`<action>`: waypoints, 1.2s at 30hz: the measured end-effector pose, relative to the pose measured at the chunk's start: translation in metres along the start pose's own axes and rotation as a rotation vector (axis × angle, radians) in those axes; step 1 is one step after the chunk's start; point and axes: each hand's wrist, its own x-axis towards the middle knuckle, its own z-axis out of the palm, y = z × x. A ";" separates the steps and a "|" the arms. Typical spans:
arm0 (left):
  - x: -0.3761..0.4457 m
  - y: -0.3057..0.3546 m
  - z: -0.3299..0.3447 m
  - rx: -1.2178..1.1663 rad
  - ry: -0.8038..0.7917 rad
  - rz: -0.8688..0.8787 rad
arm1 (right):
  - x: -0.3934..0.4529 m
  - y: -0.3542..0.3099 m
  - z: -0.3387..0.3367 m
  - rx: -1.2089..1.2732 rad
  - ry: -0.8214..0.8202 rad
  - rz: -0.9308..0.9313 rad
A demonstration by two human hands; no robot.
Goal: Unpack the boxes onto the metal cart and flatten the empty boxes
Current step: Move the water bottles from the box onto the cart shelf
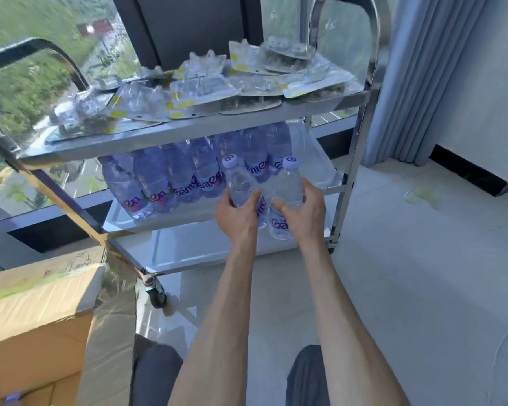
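Cart (188, 133), three shelves: beyond your fingers, its top shelf carries flat blister packs (206, 89). Box (38, 323): open, on the floor well left of your fingers. Bottle row (170, 177): on the middle shelf, just left of and behind your fingertips. Your left hand (237, 213) grips the left bottle (238, 183); your right hand (301, 210) grips the right bottle (288, 186). Both bottles are upright, side by side, at the middle shelf's front edge.

Bottles (188, 177) on cart's middle shelf (314, 159), box (38, 315) left of cart.
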 end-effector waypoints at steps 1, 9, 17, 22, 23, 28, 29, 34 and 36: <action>0.010 0.009 0.015 -0.001 0.003 0.015 | 0.017 0.000 0.002 -0.009 0.005 -0.015; 0.060 0.010 0.076 0.132 0.110 0.065 | 0.099 0.010 0.032 -0.005 0.006 -0.050; 0.058 -0.004 0.079 0.241 0.118 0.145 | 0.124 0.032 0.053 0.035 -0.112 -0.082; 0.060 -0.011 0.077 0.266 0.094 0.196 | 0.121 0.045 0.056 0.031 -0.116 -0.076; 0.061 -0.014 0.078 0.250 0.099 0.195 | 0.121 0.047 0.057 0.025 -0.104 -0.086; 0.066 -0.022 0.079 0.241 0.105 0.210 | 0.123 0.054 0.065 0.069 -0.028 -0.119; 0.067 -0.024 0.079 0.240 0.105 0.215 | 0.121 0.054 0.068 0.077 -0.007 -0.117; 0.067 -0.024 0.082 0.228 0.099 0.221 | 0.114 0.065 0.079 0.046 0.001 -0.075; 0.065 -0.026 0.083 0.223 0.103 0.243 | 0.112 0.078 0.078 -0.054 -0.036 -0.081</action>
